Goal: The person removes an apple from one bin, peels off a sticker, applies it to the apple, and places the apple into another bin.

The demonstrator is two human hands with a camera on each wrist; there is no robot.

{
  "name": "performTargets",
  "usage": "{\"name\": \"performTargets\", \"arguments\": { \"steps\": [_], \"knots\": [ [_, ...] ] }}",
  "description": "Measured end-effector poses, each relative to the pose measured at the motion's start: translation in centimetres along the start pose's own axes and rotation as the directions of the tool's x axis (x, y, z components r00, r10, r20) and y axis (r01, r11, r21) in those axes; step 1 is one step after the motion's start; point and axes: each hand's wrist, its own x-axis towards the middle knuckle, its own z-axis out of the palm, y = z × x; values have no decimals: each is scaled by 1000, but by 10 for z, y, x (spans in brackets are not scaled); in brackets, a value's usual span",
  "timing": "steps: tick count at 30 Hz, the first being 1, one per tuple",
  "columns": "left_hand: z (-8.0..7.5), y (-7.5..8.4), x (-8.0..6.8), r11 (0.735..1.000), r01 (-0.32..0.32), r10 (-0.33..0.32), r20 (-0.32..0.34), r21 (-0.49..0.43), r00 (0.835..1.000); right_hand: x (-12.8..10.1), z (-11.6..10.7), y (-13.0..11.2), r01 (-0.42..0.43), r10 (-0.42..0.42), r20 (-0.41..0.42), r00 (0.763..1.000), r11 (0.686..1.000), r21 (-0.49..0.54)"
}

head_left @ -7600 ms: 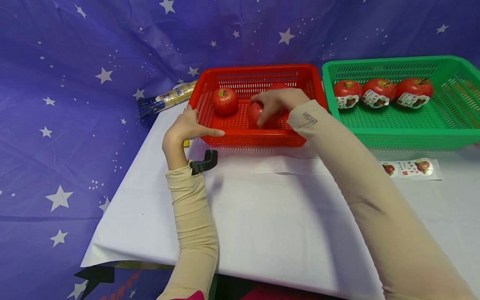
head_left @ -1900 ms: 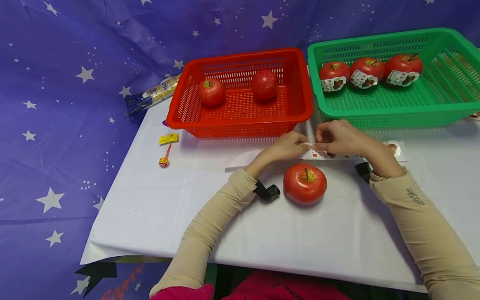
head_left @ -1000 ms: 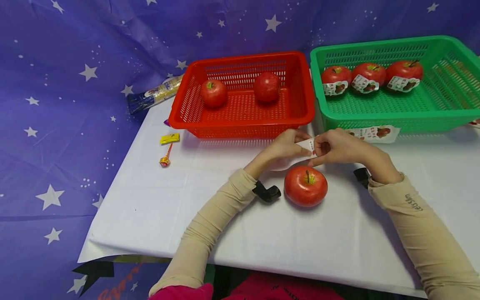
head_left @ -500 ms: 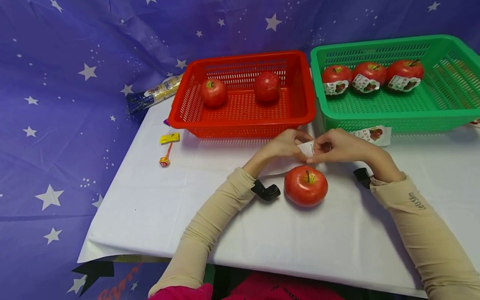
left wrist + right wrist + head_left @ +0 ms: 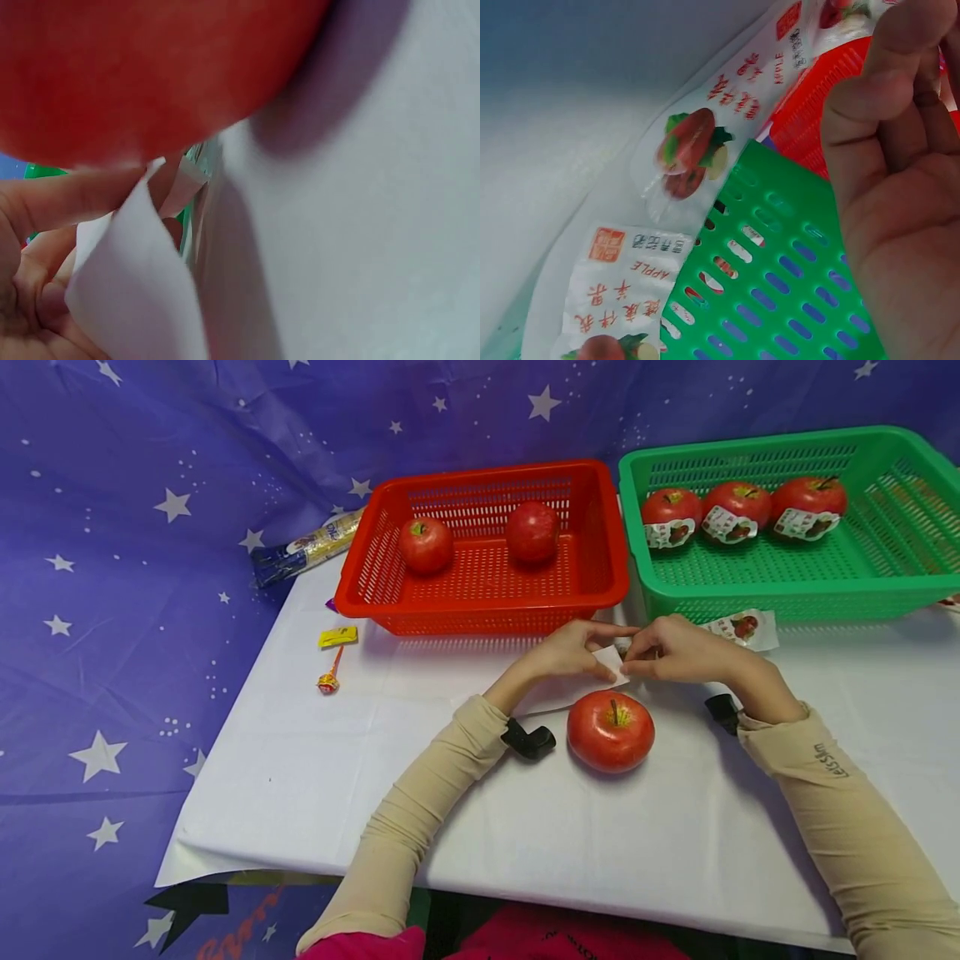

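Note:
A white strip of apple stickers runs between the two hands, its blank backing bent up. My left hand holds the strip between thumb and fingers; the paper curls over them in the left wrist view. On the strip's other side, my right hand pinches at a sticker edge, thumb against forefinger. Which layer it has hold of is hidden. Printed stickers trail past the right hand in the right wrist view. Just in front of both hands, a red apple with no sticker stands on the table.
Behind my hands, a red basket has two plain apples. To its right, a green basket has three apples wearing stickers. A lollipop, a yellow wrapped piece and a blue-and-gold packet lie at the left.
The apple on the table came from the red basket. Both hands went to the sticker strip and lifted it; its backing is now bent over, and its right end has drawn leftward.

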Motion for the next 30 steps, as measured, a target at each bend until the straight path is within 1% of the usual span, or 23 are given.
{"name": "performTargets", "arguments": {
  "steps": [4,7,9,12,17,21,24,27,30],
  "knots": [
    [0,-3,1,1000,-12,12,12,6,1000,0,2,0,6,-6,-44,999,1000,-17],
    [0,-4,1,999,-29,30,28,-24,999,0,4,-1,8,-8,-69,998,1000,-11],
    [1,-4,2,998,-41,43,40,-49,998,1,5,0,16,-16,-71,997,1000,0],
    [1,-5,2,996,-61,65,60,-62,996,1,6,1,23,-21,-52,998,999,26],
    [2,-6,2,997,-59,63,70,-57,996,1,6,4,19,-19,1,1000,996,83],
    [2,-9,2,993,-60,68,78,-102,995,2,5,7,14,-19,38,999,992,123],
    [2,-11,1,987,-59,73,88,-151,993,3,5,8,19,-27,51,998,989,144],
    [2,-13,2,981,-74,94,106,-179,990,3,4,8,16,-26,58,998,986,165],
    [1,-14,3,980,-103,124,121,-169,985,2,4,8,5,-18,65,998,982,186]
  ]
}}
